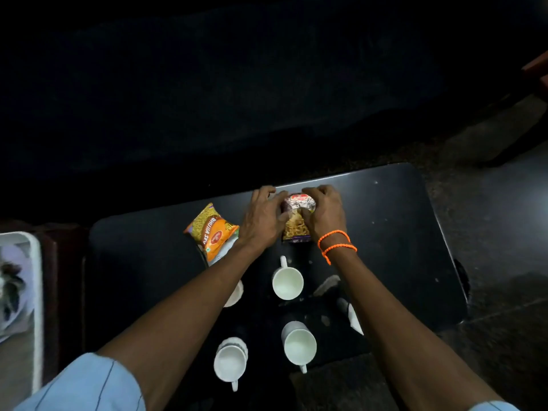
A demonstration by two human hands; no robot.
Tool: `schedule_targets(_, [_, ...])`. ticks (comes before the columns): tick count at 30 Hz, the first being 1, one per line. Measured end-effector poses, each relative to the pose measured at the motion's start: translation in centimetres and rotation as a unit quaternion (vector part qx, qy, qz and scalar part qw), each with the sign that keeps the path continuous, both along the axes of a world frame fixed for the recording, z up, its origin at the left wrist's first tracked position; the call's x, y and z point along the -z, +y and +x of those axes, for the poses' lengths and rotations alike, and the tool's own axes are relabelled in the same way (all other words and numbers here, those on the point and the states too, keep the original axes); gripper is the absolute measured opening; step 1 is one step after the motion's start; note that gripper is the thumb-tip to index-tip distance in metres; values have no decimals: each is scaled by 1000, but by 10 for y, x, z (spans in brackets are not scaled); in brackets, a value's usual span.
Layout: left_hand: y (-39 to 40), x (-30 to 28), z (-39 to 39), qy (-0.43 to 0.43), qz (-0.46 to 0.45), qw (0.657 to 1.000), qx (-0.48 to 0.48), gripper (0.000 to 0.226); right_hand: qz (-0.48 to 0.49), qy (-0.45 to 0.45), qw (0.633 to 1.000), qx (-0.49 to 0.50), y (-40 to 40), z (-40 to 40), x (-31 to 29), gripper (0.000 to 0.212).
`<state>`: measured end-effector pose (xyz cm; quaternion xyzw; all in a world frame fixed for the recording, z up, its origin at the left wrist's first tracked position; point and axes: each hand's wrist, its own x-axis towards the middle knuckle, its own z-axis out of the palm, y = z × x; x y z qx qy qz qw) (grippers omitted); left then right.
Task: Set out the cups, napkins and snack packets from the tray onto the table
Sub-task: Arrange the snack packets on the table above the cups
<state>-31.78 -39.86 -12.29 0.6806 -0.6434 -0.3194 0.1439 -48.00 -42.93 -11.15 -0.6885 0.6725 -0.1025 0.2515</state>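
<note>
A purple snack packet [296, 216] lies near the far edge of the black table [385, 232]. My left hand [264, 216] grips its left side and my right hand [324, 212] grips its right side. An orange snack packet [212, 232] lies just left of my left hand. White cups stand on the table: one in the middle [287, 281], two nearer me [299, 345] [230, 361], and one mostly hidden under my left forearm [235, 293]. White napkins [354, 317] lie partly hidden under my right forearm.
A white tray [32, 280] with something dark and light in it sits at the left edge on a dark reddish surface. Beyond the table lies dark floor; a reddish object [536, 69] shows at the upper right.
</note>
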Motion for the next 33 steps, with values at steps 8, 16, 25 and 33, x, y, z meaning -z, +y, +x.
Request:
schedule_targets(8, [23, -17, 78, -87, 18, 966, -244, 39, 204, -92, 974, 16, 27, 104, 4, 28])
schedule_targets(16, [56, -2, 140, 150, 240, 811, -512, 59, 172, -144, 974, 24, 38, 151, 1, 34])
schedule_targets(25, [74, 5, 155, 221, 158, 839, -471, 27, 208, -73, 969, -116, 53, 183, 1, 34])
schedule_targets(33, [105, 18, 174, 76, 60, 958, -269, 45, 86, -26, 973, -212, 63, 205, 8, 34])
